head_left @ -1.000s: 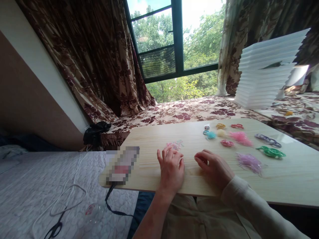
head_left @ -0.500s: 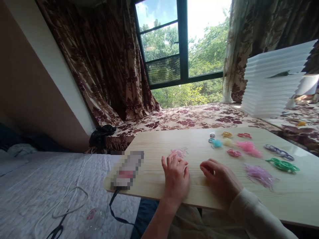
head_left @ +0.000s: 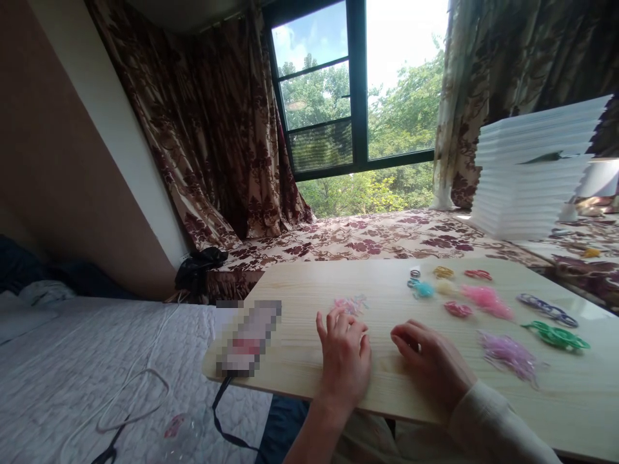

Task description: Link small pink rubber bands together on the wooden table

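On my feed the left hand (head_left: 344, 364) is loosely spread near the pale pink strips (head_left: 352, 303) on the surface (head_left: 290, 348); the right hand (head_left: 435, 361) curls, its grip unclear to me.

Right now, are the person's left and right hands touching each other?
Apart. The head view shows a bare strip of the wooden tabletop between the left hand and the curled fingers of the right hand.
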Demonstrator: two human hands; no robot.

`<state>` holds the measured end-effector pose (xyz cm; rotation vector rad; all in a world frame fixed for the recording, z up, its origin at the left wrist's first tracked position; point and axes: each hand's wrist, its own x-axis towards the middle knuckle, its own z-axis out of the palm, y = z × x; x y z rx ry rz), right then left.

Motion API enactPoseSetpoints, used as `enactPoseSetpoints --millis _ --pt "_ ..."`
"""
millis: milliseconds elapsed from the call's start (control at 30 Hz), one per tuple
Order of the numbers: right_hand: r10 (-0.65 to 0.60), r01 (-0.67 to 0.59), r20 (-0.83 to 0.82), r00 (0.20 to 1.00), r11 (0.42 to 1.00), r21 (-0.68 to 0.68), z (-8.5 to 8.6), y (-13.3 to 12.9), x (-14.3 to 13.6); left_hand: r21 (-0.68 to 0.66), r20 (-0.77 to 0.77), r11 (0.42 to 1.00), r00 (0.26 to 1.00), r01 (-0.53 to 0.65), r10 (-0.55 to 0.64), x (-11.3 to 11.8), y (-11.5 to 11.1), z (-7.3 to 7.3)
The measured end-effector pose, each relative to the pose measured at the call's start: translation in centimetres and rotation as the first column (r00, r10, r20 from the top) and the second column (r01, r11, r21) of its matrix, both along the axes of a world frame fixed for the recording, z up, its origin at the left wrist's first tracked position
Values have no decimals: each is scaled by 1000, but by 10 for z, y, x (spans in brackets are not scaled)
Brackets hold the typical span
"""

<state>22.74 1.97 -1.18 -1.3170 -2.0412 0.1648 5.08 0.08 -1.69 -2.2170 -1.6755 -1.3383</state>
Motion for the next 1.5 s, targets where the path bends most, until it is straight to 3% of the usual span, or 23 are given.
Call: enactPoseSetpoints --millis 167,333,533,700,800,900,1000,1100,1267,1500 --pt "-56 55 69 996 998 23 1 2 0 4 -4 1000 1000 -4 4 0 0 1" --pt "-227 221 164 960 974 54 12 23 18 -10 8 1000 1000 6 -6 0 -1 1" --pt "-457 473 279 845 881 13 24 69 49 -12 15 1000 1000 0 0 1 0 0" --pt "-526 572 338 781 819 -47 27 85 53 -1 17 1000 1000 -6 6 0 2 -2" --pt "-511 545 312 801 838 -29 33 73 49 -11 24 1000 1000 -12 13 -1 2 -2" --pt "-422 439 254 870 898 -13 36 44 37 -31 18 999 1000 -25 25 -1 0 0" --pt "-243 256 192 951 966 -42 28 14 18 -52 0 998 999 -33 33 -1 -2 3" --pt "-117 127 125 985 989 -76 14 -3 0 -58 -10 997 999 -48 48 -1 -2 5" --pt "-114 117 42 993 990 -83 -2 -2 -12 -45 22 995 995 -94 95 -10 2 5" --pt "-128 130 34 991 988 -83 -4 -2 -10 -38 -13 993 993 -116 115 -32 -4 6"
